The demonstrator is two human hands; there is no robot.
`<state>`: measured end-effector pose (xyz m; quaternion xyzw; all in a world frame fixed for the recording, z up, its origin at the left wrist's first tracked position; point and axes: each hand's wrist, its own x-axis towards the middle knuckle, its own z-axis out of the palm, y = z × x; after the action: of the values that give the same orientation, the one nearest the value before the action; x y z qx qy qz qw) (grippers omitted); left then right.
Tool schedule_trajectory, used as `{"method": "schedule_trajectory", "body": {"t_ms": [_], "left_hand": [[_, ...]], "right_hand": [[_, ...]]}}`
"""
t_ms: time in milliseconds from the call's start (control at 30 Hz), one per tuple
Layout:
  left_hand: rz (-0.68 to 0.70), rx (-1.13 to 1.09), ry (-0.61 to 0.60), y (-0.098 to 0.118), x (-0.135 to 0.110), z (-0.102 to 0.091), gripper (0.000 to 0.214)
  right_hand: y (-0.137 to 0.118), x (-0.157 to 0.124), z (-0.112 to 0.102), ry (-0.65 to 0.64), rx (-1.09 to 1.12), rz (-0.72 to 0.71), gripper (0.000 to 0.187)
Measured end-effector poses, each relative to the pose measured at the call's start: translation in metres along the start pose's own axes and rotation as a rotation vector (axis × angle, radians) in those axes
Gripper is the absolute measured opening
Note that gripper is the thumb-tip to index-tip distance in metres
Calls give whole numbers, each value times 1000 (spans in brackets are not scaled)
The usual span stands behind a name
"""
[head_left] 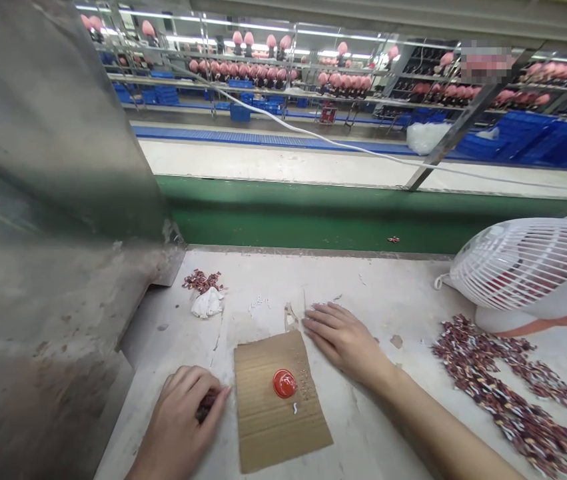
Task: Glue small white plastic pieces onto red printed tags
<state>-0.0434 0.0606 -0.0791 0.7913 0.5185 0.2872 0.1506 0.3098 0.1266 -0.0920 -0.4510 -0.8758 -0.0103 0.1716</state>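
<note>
My left hand (183, 417) is curled on the worktop left of a cardboard sheet (263, 433). Within its fingers is a dark reddish-brown piece (206, 405), partly hidden by them; its kind is unclear. Flat on the table lies my right hand (346, 340), fingers stretched out beyond the sheet's upper right corner, over some small white bits (319, 305). On the cardboard sit a small round red dish (284, 384) with something glossy in it and a little white curved piece (294, 408). Tiny marks dot the cardboard right of the dish.
Many small reddish-brown pieces (493, 393) spread at the right, below a white fan (538, 267). A smaller pile (203, 280) and a crumpled white wad (208, 303) lie back left. A metal panel (48, 233) stands left; a green belt (303, 217) runs behind.
</note>
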Motion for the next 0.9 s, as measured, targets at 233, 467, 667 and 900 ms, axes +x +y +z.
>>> {"method": "schedule_trajectory", "body": {"t_ms": [233, 467, 667, 900], "left_hand": [[-94, -50, 43, -4, -9, -16, 22], [-187, 78, 97, 12, -71, -39, 34], [-182, 159, 112, 11, -83, -29, 23], [-43, 108, 106, 0, -76, -33, 17]], "right_hand": [[10, 1, 2, 14, 14, 95, 35], [23, -8, 22, -79, 35, 118, 58], [31, -40, 3, -133, 0, 132, 57], [29, -63, -50, -15, -93, 210, 46]]}}
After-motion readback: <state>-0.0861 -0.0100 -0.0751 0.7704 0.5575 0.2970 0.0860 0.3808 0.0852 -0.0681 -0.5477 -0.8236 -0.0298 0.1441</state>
